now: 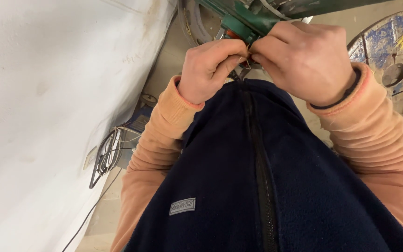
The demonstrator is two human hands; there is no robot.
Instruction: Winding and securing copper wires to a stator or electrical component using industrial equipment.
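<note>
Overhead, a white wall (47, 116) stands left of the green tool (246, 23). Below that tool, the left hand (208, 70) and right hand (306, 58) meet fingertip to fingertip, pinching a thin wire (247, 61). A blue spool (395, 56) lies right of it.

Navy fleece vest (267, 186) over orange sleeves (155, 154), a green tool (246, 23), white wall (47, 116), blue-painted drum (388, 42).

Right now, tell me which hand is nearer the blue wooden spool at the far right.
Right. The right hand sits just beside the blue wooden spool, with its wrist almost at the rim. The left hand is farther off, on the other side of the right hand.
</note>
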